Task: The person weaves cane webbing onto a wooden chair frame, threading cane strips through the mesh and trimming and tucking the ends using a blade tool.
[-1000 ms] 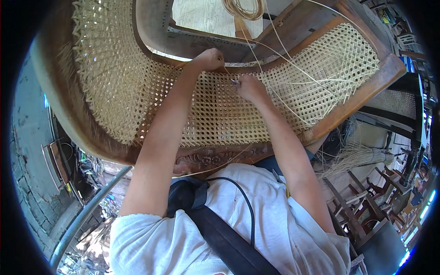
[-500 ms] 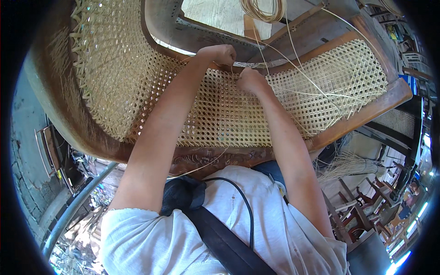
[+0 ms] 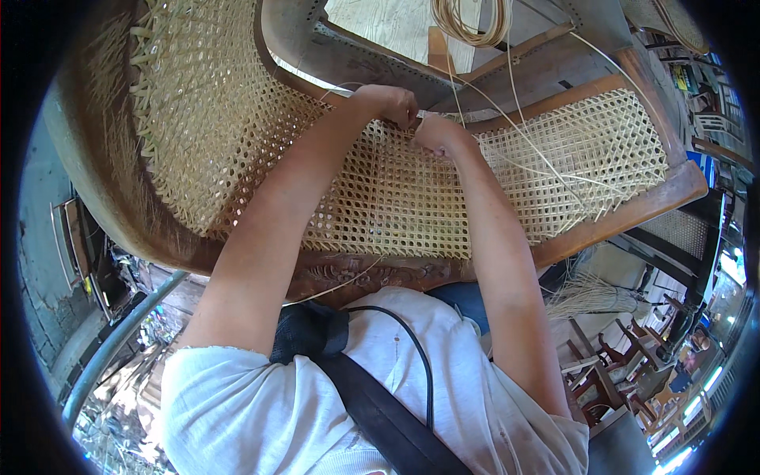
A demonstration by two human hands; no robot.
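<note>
A woven cane panel (image 3: pixel 388 207), pale and full of small holes, stretches across a carved brown wooden frame (image 3: pixel 380 273) in front of me. At the panel's far edge my left hand (image 3: pixel 389 105) is closed, knuckles up, close against the rim. Right beside it, my right hand (image 3: pixel 445 136) is closed too, its fingers curled over the weave. What the fingertips pinch is hidden. Long loose cane strands (image 3: pixel 546 161) run from near the right hand over the right part of the panel.
Beyond the panel, a coil of cane (image 3: pixel 475 24) hangs by a wooden frame part with drilled holes (image 3: pixel 372 59). A bundle of loose cane (image 3: pixel 598 295) lies lower right, near wooden chairs (image 3: pixel 613 348). A metal pipe (image 3: pixel 119 340) slants at the left.
My left hand has come down slightly to the right and now nearly touches my right hand. The right hand has turned a little. The whole view has shifted slightly.
</note>
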